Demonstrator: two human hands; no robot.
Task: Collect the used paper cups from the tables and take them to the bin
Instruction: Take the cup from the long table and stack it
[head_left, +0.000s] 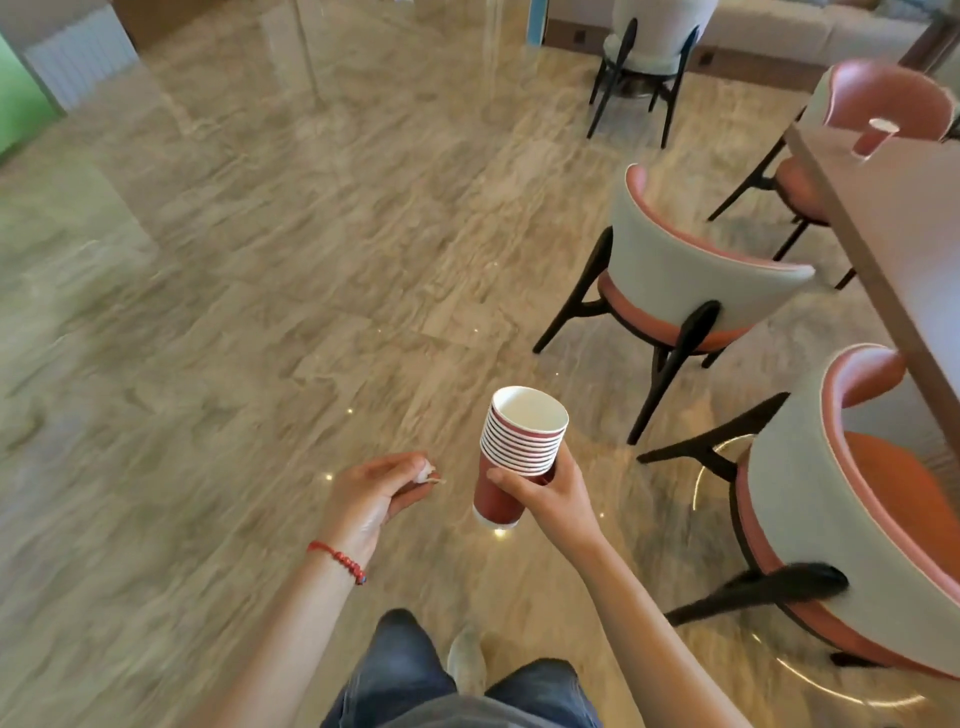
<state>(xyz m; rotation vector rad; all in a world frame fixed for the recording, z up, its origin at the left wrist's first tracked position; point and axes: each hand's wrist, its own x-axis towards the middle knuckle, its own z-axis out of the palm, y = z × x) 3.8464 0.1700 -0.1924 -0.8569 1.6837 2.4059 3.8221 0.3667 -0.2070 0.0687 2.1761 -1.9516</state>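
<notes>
One stack of nested red paper cups (511, 457) was held upright in the right hand (550, 496), whose grip was wrapped around the stack's lower half, above a glossy marble floor (260, 312). The left hand (371, 493), wearing a red bead bracelet (340, 558), had its grip curled around a small crumpled white scrap (425, 474). Another paper cup (878, 136) stood on the brown table (893, 223) at far right, near pink-and-grey chairs (691, 270). Jeans-clad legs (410, 670) showed below.
</notes>
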